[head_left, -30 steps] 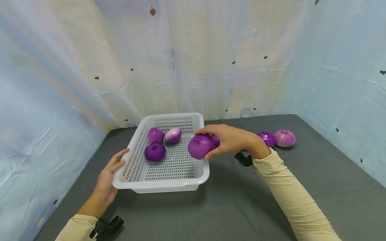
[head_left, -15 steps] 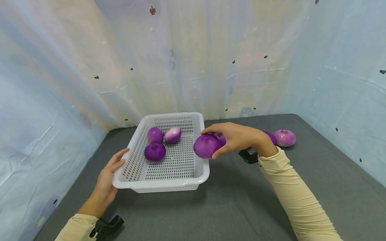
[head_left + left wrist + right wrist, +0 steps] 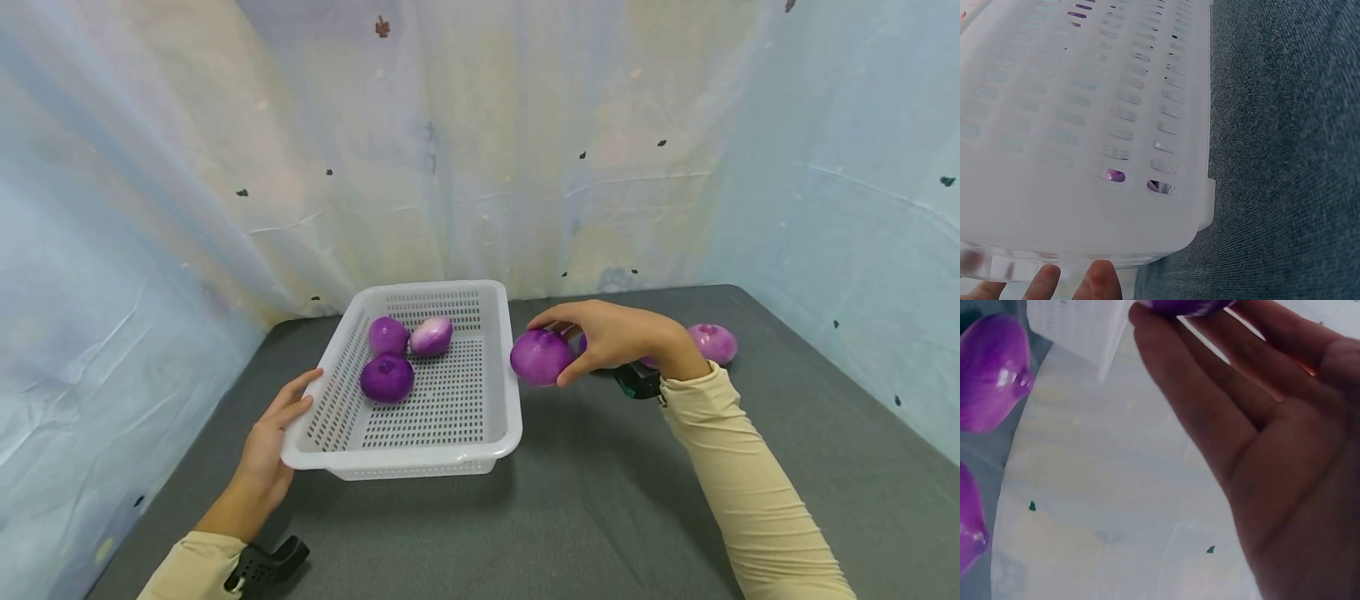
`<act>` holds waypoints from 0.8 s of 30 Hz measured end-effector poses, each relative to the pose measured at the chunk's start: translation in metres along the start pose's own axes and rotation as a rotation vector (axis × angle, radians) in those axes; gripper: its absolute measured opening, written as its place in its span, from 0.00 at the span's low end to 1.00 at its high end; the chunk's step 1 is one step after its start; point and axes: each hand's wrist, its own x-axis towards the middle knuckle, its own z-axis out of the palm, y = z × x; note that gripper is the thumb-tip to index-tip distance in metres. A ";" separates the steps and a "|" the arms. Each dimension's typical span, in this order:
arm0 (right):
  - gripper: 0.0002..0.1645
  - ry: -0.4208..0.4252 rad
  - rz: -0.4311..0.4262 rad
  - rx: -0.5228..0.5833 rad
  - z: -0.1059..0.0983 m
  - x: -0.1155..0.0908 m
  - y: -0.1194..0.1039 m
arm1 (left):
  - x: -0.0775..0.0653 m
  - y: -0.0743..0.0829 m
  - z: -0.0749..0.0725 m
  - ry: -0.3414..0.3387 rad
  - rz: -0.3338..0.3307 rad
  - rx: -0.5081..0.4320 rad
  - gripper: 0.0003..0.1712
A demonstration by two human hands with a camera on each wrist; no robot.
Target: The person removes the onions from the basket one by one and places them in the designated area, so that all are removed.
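Note:
My right hand (image 3: 618, 337) holds a purple onion (image 3: 542, 357) by its fingertips and thumb, just right of the white slotted basket (image 3: 405, 458). In the right wrist view, only the lower edge of the held onion (image 3: 1188, 306) shows. My left hand (image 3: 266, 442) grips the basket's left rim; its fingertips (image 3: 1099, 278) show under the rim in the left wrist view. Inside the basket sit a purple onion (image 3: 387, 336), a paler onion (image 3: 431, 337) and a dark purple onion (image 3: 387, 379), grouped towards the back left.
A pink-purple onion (image 3: 714, 342) lies on the grey cloth (image 3: 600, 517) at the right, with others partly hidden behind my right hand and wrist. Two loose onions, one upper (image 3: 991, 372) and one lower (image 3: 969, 519), show in the right wrist view. A pale curtain (image 3: 465, 167) encloses the table.
My right hand has moved rightward with the onion, from over the basket's right rim to just outside it. My left hand, the basket and the onions inside have stayed put.

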 end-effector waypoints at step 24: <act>0.47 -0.234 0.129 0.025 0.023 0.016 0.050 | 0.000 0.001 0.002 0.011 -0.020 0.008 0.29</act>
